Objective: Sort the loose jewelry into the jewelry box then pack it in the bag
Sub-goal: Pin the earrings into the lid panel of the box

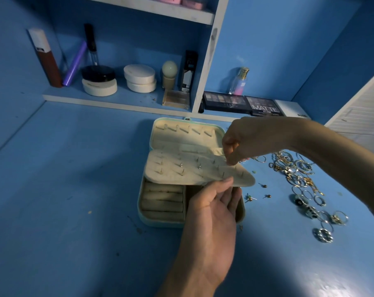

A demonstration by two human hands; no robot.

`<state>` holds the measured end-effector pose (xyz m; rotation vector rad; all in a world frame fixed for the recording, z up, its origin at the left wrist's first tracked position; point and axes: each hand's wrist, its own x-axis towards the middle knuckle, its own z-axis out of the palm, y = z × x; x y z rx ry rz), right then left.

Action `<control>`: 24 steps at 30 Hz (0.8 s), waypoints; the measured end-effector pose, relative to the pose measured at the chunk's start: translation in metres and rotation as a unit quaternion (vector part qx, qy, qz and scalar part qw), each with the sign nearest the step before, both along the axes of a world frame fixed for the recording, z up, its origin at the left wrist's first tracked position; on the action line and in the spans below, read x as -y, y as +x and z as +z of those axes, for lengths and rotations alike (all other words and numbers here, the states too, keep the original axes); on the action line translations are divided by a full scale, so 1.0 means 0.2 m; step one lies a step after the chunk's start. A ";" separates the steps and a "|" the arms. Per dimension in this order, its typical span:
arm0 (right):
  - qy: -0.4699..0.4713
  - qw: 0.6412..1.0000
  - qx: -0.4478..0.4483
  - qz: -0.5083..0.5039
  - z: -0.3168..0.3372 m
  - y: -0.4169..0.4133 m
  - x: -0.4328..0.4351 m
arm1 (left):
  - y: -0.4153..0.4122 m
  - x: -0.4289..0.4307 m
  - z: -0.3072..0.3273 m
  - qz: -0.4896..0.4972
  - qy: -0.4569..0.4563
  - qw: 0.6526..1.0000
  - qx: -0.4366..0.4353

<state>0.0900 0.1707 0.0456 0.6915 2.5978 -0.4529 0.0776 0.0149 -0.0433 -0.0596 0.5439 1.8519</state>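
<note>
A pale green jewelry box [156,221] lies open on the blue table, its lid [186,133] tilted back. A cream earring flap [181,170] with several studs in it is lifted over the ring rolls [162,202]. My left hand [211,213] holds the flap's front edge between thumb and fingers. My right hand [246,140] pinches a small earring at the flap's right end. Loose rings and chains [299,179] lie in a heap to the right of the box. A few stud earrings [265,196] lie between the box and the heap.
A shelf unit [126,103] at the back holds cosmetic jars [140,80], tubes and a perfume bottle [239,81]. Two eyeshadow palettes [242,105] lie behind the box. A white slatted panel [362,116] stands at the far right. Bare blue table [64,189] spreads to the left.
</note>
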 end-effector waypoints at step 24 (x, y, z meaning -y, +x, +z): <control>-0.085 0.919 -0.364 -0.123 -0.20 0.33 0.01 | -0.04 -0.04 0.10 -0.031 -0.013 0.999 -0.025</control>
